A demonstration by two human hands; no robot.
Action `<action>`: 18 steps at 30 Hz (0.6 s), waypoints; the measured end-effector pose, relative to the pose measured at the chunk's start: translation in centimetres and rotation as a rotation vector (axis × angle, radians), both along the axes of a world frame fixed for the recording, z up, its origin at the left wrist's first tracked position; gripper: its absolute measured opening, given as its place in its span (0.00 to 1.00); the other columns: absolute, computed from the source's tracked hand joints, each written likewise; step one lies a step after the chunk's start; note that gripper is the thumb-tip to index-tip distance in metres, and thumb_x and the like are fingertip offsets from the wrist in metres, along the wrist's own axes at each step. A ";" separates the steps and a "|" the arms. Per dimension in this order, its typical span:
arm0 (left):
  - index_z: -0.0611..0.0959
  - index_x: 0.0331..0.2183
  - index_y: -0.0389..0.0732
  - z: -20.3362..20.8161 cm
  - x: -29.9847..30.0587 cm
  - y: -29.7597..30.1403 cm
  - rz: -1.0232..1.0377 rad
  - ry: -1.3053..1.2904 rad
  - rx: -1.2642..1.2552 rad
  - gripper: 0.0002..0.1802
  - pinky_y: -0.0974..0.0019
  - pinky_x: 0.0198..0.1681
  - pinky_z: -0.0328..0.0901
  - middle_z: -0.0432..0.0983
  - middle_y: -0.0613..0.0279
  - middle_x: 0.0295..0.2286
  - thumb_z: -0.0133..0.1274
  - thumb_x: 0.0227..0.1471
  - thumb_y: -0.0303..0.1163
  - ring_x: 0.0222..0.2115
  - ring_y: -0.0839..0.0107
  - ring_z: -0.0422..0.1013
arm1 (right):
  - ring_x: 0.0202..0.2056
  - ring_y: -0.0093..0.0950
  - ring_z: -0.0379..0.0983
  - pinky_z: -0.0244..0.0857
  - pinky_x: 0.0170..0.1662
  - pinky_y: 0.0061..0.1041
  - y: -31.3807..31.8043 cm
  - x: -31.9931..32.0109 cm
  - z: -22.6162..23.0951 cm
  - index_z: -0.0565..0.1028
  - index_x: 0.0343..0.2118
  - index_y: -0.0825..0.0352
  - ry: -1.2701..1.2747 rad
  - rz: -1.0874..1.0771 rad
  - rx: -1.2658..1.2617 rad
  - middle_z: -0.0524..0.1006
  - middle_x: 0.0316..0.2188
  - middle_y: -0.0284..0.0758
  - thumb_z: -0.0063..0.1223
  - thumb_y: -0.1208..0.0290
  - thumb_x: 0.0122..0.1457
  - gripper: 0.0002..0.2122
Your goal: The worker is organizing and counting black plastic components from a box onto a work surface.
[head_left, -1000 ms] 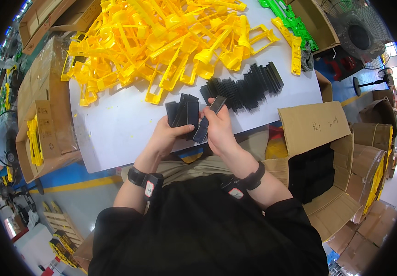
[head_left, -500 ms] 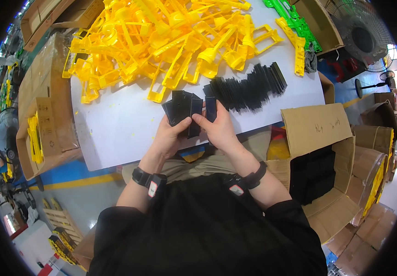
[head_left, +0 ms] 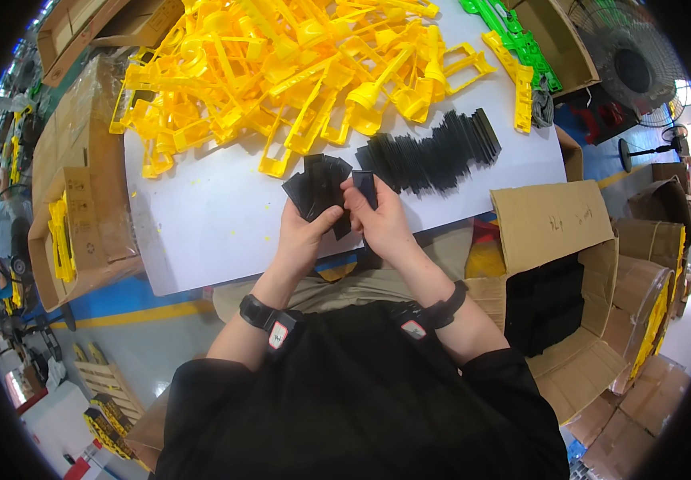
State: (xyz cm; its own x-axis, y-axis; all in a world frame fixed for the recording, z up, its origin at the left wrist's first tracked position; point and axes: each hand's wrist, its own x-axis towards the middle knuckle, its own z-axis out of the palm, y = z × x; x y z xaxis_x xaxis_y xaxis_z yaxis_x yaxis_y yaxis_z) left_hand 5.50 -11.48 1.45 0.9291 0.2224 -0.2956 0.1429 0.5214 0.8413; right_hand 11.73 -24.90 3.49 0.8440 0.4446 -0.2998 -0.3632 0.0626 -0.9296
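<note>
My left hand (head_left: 303, 230) grips a fanned bunch of flat black rectangular pieces (head_left: 316, 184), its thumb lying across them. Close beside it, my right hand (head_left: 381, 220) pinches another black piece (head_left: 364, 186), narrower from this angle, between thumb and fingers. Both hands are over the near edge of the white table (head_left: 209, 232). Just beyond the right hand, a long row of the same thin black pieces (head_left: 433, 154) stands packed on the table. What the left fingers do beneath the bunch is hidden.
A large heap of yellow plastic parts (head_left: 281, 72) covers the table's far side. Green plastic parts (head_left: 513, 36) lie at the far right. An open cardboard box (head_left: 553, 228) with black contents stands at my right; another carton (head_left: 93, 216) stands left. A fan (head_left: 629, 68) is at the back right.
The black pieces in my left hand have spread into a wider fan. My right thumb has drawn back from them, closing on the piece in my right hand.
</note>
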 end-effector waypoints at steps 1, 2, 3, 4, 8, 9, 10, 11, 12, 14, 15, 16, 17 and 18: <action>0.71 0.49 0.37 0.0 0.0 0.0 -0.001 -0.012 -0.006 0.23 0.69 0.42 0.69 0.74 0.61 0.40 0.56 0.50 0.20 0.39 0.73 0.72 | 0.19 0.13 0.63 0.59 0.22 0.15 -0.2 0.2 -0.1 0.71 0.37 0.67 0.000 0.001 0.000 0.70 0.21 0.26 0.54 0.63 0.61 0.11; 0.71 0.49 0.37 0.2 -0.1 0.0 0.000 -0.012 -0.006 0.23 0.69 0.42 0.69 0.74 0.61 0.40 0.56 0.50 0.20 0.39 0.73 0.72 | 0.20 0.13 0.63 0.58 0.23 0.15 -0.4 0.5 -0.1 0.70 0.41 0.66 0.033 0.058 0.014 0.70 0.24 0.26 0.51 0.63 0.63 0.11; 0.71 0.50 0.37 0.4 -0.1 0.2 -0.014 0.005 -0.025 0.23 0.67 0.44 0.69 0.74 0.60 0.41 0.55 0.51 0.20 0.40 0.71 0.73 | 0.21 0.13 0.62 0.58 0.24 0.15 -0.6 0.6 -0.2 0.68 0.44 0.65 0.067 0.114 0.028 0.69 0.26 0.27 0.47 0.64 0.64 0.12; 0.71 0.50 0.37 0.5 -0.2 0.3 -0.029 0.022 -0.044 0.23 0.65 0.46 0.69 0.75 0.58 0.42 0.54 0.51 0.20 0.42 0.69 0.73 | 0.21 0.13 0.62 0.58 0.24 0.15 -0.8 0.7 -0.4 0.68 0.44 0.65 0.066 0.115 0.028 0.69 0.26 0.27 0.47 0.64 0.64 0.12; 0.70 0.50 0.36 0.8 0.0 0.1 -0.031 0.040 -0.085 0.23 0.64 0.47 0.69 0.74 0.58 0.42 0.53 0.51 0.19 0.42 0.69 0.73 | 0.26 0.17 0.65 0.61 0.30 0.18 -0.7 0.7 -1.2 0.61 0.52 0.65 0.298 -0.104 0.296 0.69 0.31 0.29 0.43 0.68 0.64 0.15; 0.69 0.51 0.36 1.1 0.1 -0.1 -0.030 0.055 -0.098 0.24 0.65 0.46 0.69 0.73 0.59 0.42 0.52 0.51 0.18 0.42 0.70 0.72 | 0.27 0.19 0.66 0.62 0.32 0.19 -0.5 0.6 -1.3 0.59 0.54 0.65 0.268 -0.176 0.243 0.69 0.33 0.30 0.42 0.70 0.64 0.17; 0.68 0.51 0.36 1.4 0.3 -0.5 -0.028 0.071 -0.111 0.25 0.67 0.46 0.68 0.73 0.60 0.42 0.52 0.51 0.17 0.43 0.72 0.71 | 0.32 0.19 0.67 0.63 0.38 0.20 -0.6 0.4 -0.3 0.58 0.54 0.65 0.240 -0.119 0.103 0.69 0.38 0.32 0.40 0.70 0.65 0.16; 0.68 0.51 0.36 1.3 0.3 -0.7 -0.028 0.071 -0.111 0.25 0.67 0.46 0.68 0.73 0.60 0.42 0.52 0.51 0.17 0.43 0.72 0.71 | 0.32 0.19 0.67 0.63 0.38 0.20 -0.2 0.2 -1.0 0.58 0.54 0.65 0.240 -0.120 0.103 0.69 0.38 0.32 0.40 0.70 0.65 0.16; 0.67 0.51 0.36 1.0 0.4 -1.0 -0.014 0.029 -0.024 0.25 0.66 0.47 0.67 0.72 0.59 0.43 0.51 0.51 0.17 0.44 0.72 0.70 | 0.36 0.20 0.67 0.63 0.42 0.21 0.4 -0.1 -2.3 0.57 0.55 0.66 0.157 -0.153 0.061 0.68 0.42 0.34 0.39 0.69 0.66 0.16; 0.65 0.52 0.36 0.4 0.6 -1.5 0.004 -0.069 0.185 0.26 0.67 0.50 0.65 0.71 0.56 0.45 0.51 0.51 0.18 0.45 0.71 0.70 | 0.48 0.22 0.63 0.58 0.53 0.23 1.9 -0.6 -2.7 0.54 0.57 0.67 0.032 -0.212 0.045 0.64 0.50 0.37 0.38 0.67 0.68 0.19; 0.65 0.52 0.36 0.3 0.7 -1.6 0.003 -0.069 0.186 0.26 0.67 0.50 0.65 0.71 0.56 0.45 0.51 0.51 0.18 0.45 0.71 0.70 | 0.48 0.22 0.63 0.58 0.53 0.23 2.1 -0.8 -2.7 0.54 0.57 0.67 0.031 -0.213 0.046 0.64 0.50 0.37 0.38 0.67 0.68 0.19; 0.65 0.53 0.35 -0.1 0.8 -1.5 0.006 -0.060 0.352 0.26 0.67 0.50 0.64 0.71 0.56 0.46 0.51 0.52 0.18 0.46 0.70 0.69 | 0.51 0.24 0.60 0.56 0.55 0.24 2.4 -0.7 -1.7 0.54 0.57 0.69 0.090 -0.202 0.073 0.62 0.51 0.39 0.39 0.66 0.67 0.19; 0.65 0.53 0.34 -0.3 0.8 -1.3 0.016 -0.049 0.524 0.26 0.67 0.51 0.64 0.71 0.56 0.46 0.51 0.53 0.19 0.47 0.69 0.69 | 0.53 0.26 0.58 0.54 0.57 0.25 3.0 -0.6 -0.3 0.53 0.56 0.71 0.150 -0.184 0.104 0.61 0.52 0.40 0.41 0.66 0.66 0.20; 0.64 0.53 0.35 -1.3 0.8 -0.8 0.027 -0.028 0.536 0.25 0.66 0.51 0.64 0.70 0.55 0.46 0.51 0.54 0.20 0.48 0.69 0.68 | 0.54 0.27 0.58 0.55 0.57 0.25 3.7 -0.5 1.4 0.51 0.57 0.71 0.232 -0.153 0.111 0.60 0.52 0.41 0.43 0.63 0.66 0.24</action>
